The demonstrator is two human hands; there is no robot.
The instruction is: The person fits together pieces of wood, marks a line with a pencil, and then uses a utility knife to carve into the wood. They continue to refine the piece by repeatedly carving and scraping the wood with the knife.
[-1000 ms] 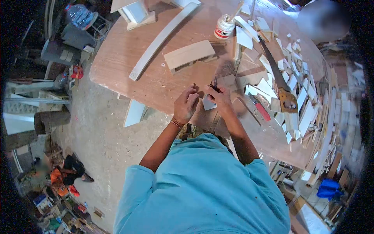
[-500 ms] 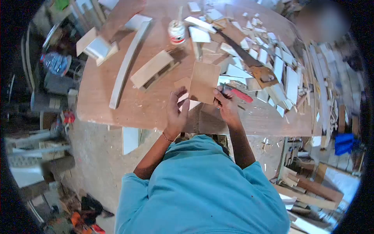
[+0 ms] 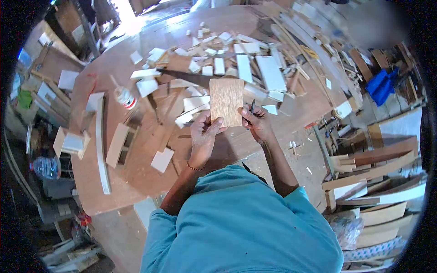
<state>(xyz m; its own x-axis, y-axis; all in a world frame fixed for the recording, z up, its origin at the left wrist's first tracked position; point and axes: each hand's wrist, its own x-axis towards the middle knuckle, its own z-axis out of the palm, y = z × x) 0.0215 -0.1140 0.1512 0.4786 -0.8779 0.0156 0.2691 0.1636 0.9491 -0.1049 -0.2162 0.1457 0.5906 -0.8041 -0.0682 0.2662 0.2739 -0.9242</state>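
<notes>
A small rectangular wooden panel [image 3: 226, 102] is held upright in front of me, its grained face toward the camera. My left hand [image 3: 203, 135] pinches its lower left corner, thumb across the front. At the lower right edge, my right hand [image 3: 259, 123] grips the panel between thumb and fingers. A thin dark pen-like tool [image 3: 252, 106] also sticks up from the right hand's fingers. Behind the panel lies a saw, its dark blade [image 3: 186, 76] showing on the left and the rest hidden. White and bare wood offcuts [image 3: 244, 68] are heaped around it.
On the table's left [image 3: 86, 189] are a glue jar [image 3: 125, 101] with a stick in it, a small open wooden box [image 3: 117, 144], and a long curved strip [image 3: 100, 150]. A square offcut [image 3: 162, 160] lies near the front edge. Planks [image 3: 373, 168] are stacked at the right.
My view has swung to the right over the table. The left hand, earlier apart from the panel, now grips its lower left corner; the right hand has kept hold.
</notes>
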